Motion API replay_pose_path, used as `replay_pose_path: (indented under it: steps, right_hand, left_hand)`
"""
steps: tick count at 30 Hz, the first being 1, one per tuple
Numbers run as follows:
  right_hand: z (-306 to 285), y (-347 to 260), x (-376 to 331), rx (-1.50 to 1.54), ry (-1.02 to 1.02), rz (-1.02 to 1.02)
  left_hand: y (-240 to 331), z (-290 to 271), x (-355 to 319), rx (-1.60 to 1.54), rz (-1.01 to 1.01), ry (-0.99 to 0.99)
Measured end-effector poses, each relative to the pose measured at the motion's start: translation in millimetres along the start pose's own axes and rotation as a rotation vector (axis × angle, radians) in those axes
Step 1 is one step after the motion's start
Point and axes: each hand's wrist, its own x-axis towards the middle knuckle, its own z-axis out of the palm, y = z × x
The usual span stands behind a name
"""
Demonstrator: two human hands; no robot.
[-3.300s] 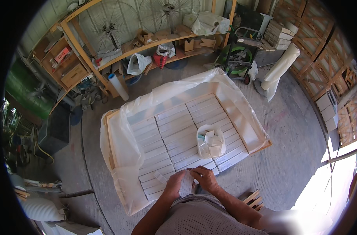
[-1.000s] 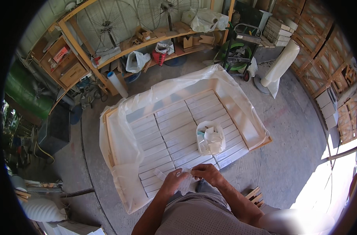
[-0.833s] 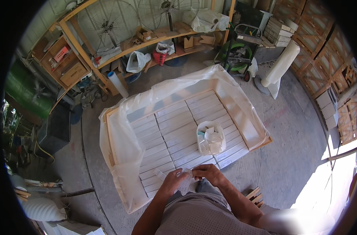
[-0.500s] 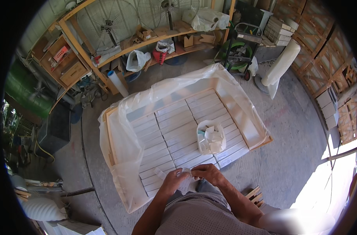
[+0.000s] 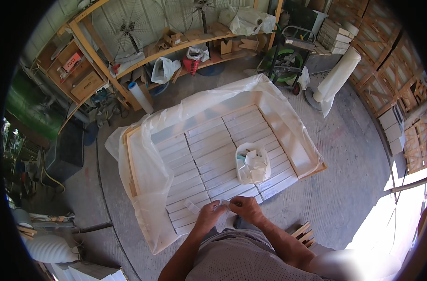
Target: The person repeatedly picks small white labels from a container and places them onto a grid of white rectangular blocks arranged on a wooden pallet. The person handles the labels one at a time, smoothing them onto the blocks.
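Left hand (image 5: pixel 209 216) grips a pale sheet (image 5: pixel 224 216) at the near side of the white boxes (image 5: pixel 178 168). Right hand (image 5: pixel 245 209) pinches the sheet's right edge, fingers narrow. Uneven pulling could tear the sheet; a loosened grip could drop it.

Here's a thin whitish sheet (image 5: pixel 222 219), somewhat see-through | it's gripped in the left hand (image 5: pixel 208 216), its upper right edge at the right hand's (image 5: pixel 247 207) fingertips | lower part drops between both hands | whitish strip (image 5: pixel 191 206) slants out leftward beyond the left hand, joined or separate, can't tell!
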Motion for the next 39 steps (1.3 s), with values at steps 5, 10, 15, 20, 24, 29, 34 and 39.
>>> replay_pose_path:
  steps: [5,10,15,20,24,29,34,39]
  right_hand:
    - [11.1,-4.9,-6.2,-0.133,0.124,-0.084]
    - [11.9,-0.2,-8.9,0.042,0.130,0.028]
    - [8.1,-16.7,-17.7,0.062,0.226,-0.119]
    - [11.2,-17.1,-17.4,0.045,0.184,-0.087]
    - [5.5,-15.2,-16.3,0.141,0.117,0.031]
    - [-3.0,-9.6,-13.8,0.227,0.002,0.252]
    - [-5.0,7.0,-8.9,0.380,0.009,0.333]
    - [-10.9,-2.4,-9.7,0.307,0.010,0.300]
  left_hand:
    - [0.4,3.1,0.4,0.111,0.014,0.046]
    - [13.0,0.4,-2.6,-0.246,-0.159,0.014]
    - [2.7,-2.5,-1.1,-0.528,-0.226,0.039]
    - [13.0,1.4,-8.1,-0.367,-0.156,0.029]
    - [8.7,1.0,-8.9,-0.190,-0.064,-0.020]
    - [1.0,0.7,-8.4,-0.003,-0.026,-0.031]
    - [-0.7,2.8,-4.9,-0.325,-0.028,0.009]
    - [19.4,12.5,0.2,-0.491,-0.167,-0.117]
